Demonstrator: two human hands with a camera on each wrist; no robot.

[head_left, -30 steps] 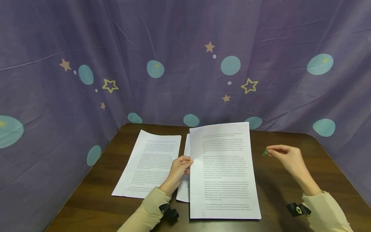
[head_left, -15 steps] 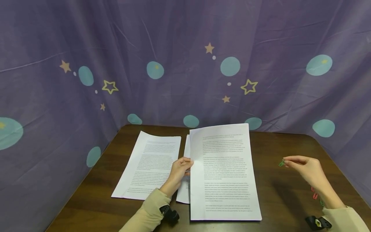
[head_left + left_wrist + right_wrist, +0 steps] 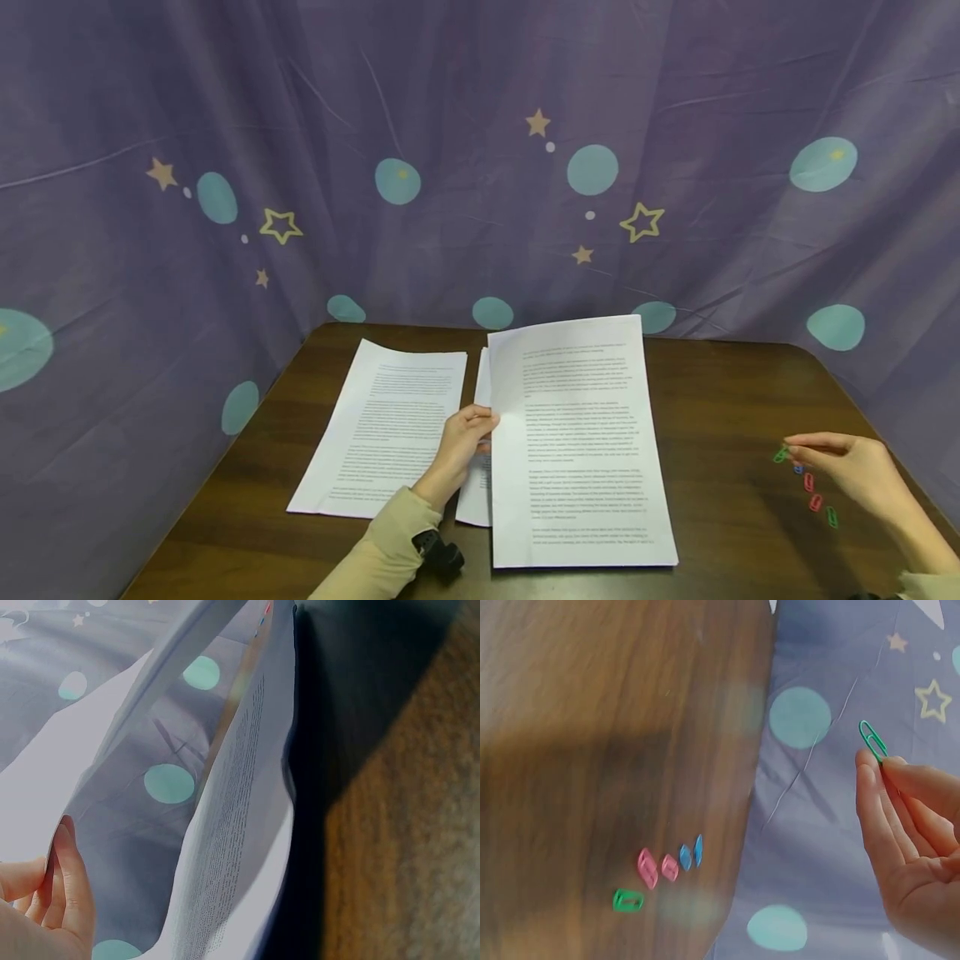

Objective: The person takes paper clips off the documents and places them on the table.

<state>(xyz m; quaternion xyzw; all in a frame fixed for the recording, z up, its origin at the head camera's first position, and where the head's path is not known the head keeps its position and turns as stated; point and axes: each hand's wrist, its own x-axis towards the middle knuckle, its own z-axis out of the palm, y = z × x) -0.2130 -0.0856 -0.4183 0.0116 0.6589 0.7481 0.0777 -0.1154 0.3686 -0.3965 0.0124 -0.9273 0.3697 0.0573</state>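
My left hand (image 3: pixel 465 446) pinches the left edge of a raised stack of printed paper (image 3: pixel 573 450); in the left wrist view, thumb and fingers (image 3: pixel 73 877) clasp the sheet's edge. Over the right side of the table, my right hand (image 3: pixel 851 467) pinches a green paper clip (image 3: pixel 781 454) between thumb and fingertips. That clip (image 3: pixel 872 739) points up from the fingers in the right wrist view. Near this hand, a row of loose clips lies on the table: a blue clip (image 3: pixel 798 469), two red clips (image 3: pixel 808 482) and another green clip (image 3: pixel 832 517). The right wrist view shows two blue clips (image 3: pixel 685 857).
A second stack of printed sheets (image 3: pixel 397 417) lies on the left of the brown wooden table (image 3: pixel 720 392). Another sheet (image 3: pixel 474 496) lies partly hidden behind the raised stack. A purple patterned curtain (image 3: pixel 465 100) hangs along the table's back and sides.
My right hand has moved right and toward me with the green paper clip, away from the raised stack. The loose clips have come into view. My left hand keeps its place on the paper.
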